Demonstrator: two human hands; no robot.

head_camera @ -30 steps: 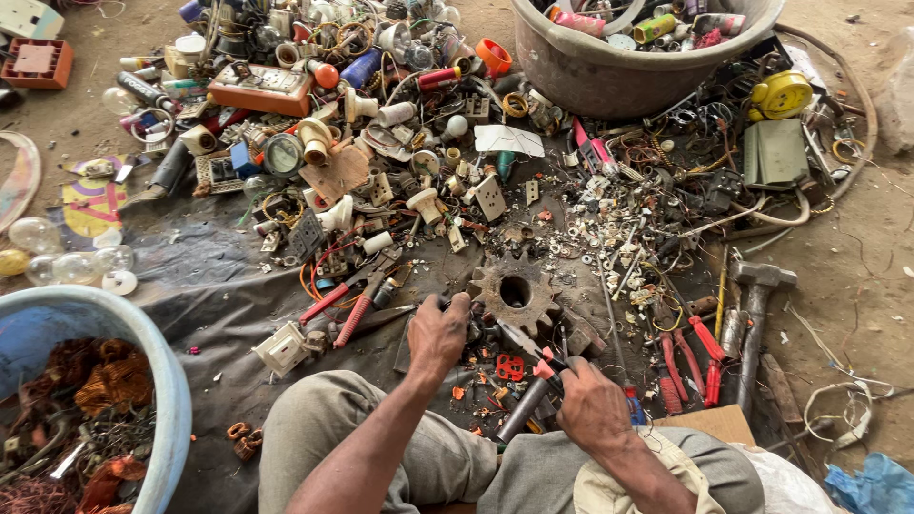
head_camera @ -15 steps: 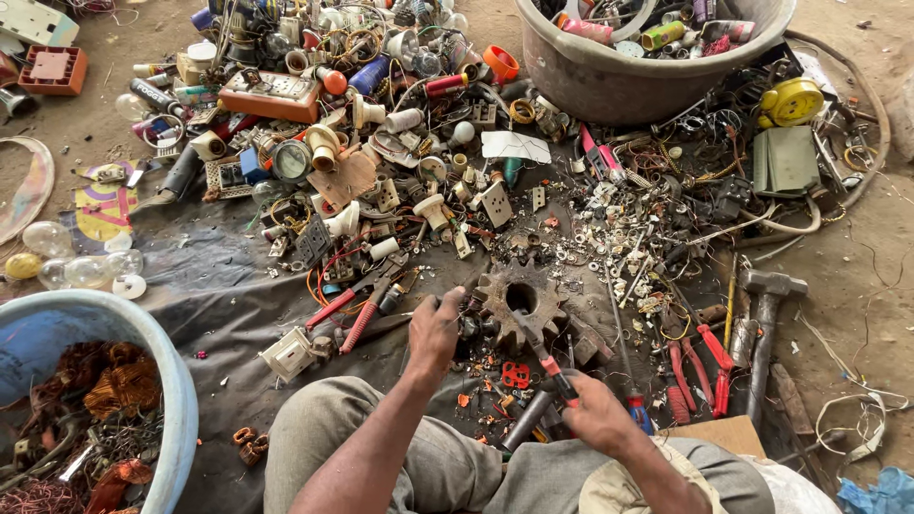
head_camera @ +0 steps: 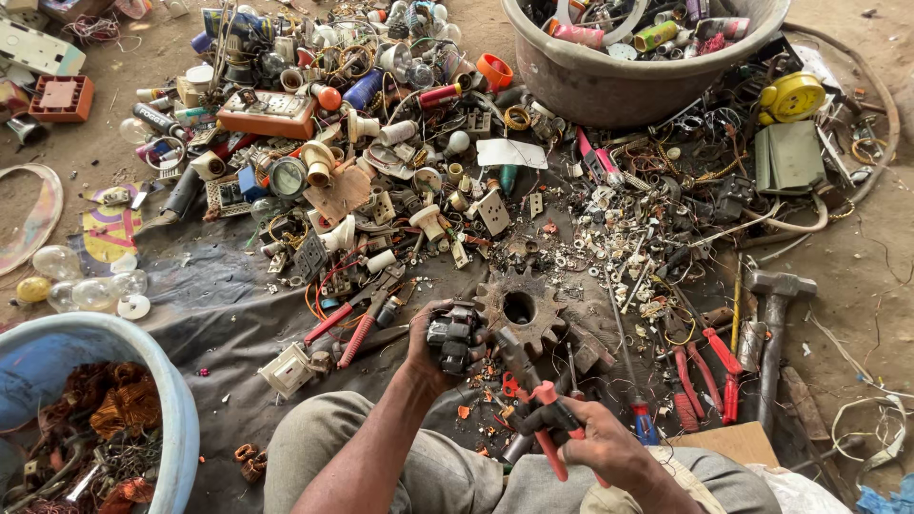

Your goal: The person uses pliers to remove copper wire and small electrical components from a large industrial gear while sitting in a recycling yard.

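Near a rusty gear (head_camera: 519, 309): left hand (head_camera: 433, 347) clenched around one dark metal part (head_camera: 452, 338); right hand (head_camera: 600, 443) gripping one red-handled pliers (head_camera: 543, 409), wrist bent inward.

Single head cam, worn by the seated person, pitched steeply down and forward over the knees. Rusty gear (head_camera: 520, 308) sits near frame centre, close range. Grey tub (head_camera: 609, 81) beyond it at top edge, blue basin (head_camera: 176, 400) bottom-left.
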